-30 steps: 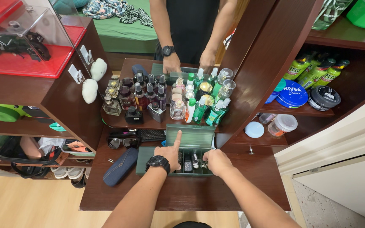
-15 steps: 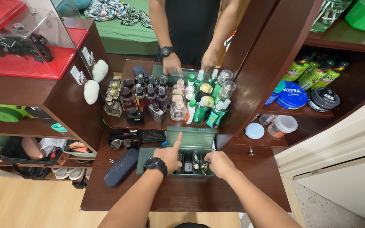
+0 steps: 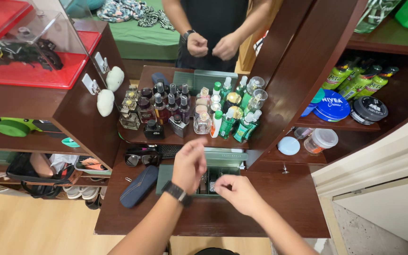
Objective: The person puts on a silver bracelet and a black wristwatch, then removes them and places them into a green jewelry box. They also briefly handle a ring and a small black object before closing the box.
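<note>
A green compartment box point(image 3: 164, 175) stands open on the dark wooden shelf point(image 3: 260, 212), its lid point(image 3: 227, 157) tipped back. Small dark items lie in its slots, partly hidden by my hands. My left hand point(image 3: 190, 163), with a black wristwatch point(image 3: 176, 191), hovers above the box with curled fingers. My right hand point(image 3: 237, 191) hangs just right of it, fingertips pinched together; whether they hold something small is unclear. The mirror point(image 3: 213, 28) behind shows both hands raised close together.
Perfume bottles point(image 3: 157, 113) and green spray bottles point(image 3: 234, 125) crowd the ledge behind the box. Sunglasses point(image 3: 140, 158) and a blue case point(image 3: 138, 186) lie to the left. Tins point(image 3: 332, 106) and a jar point(image 3: 321, 140) fill shelves at right. A red-based display case point(image 3: 24, 52) sits upper left.
Both hands have lifted off the green box. My left index finger no longer points at the lid, and my right hand has drawn up out of the compartments.
</note>
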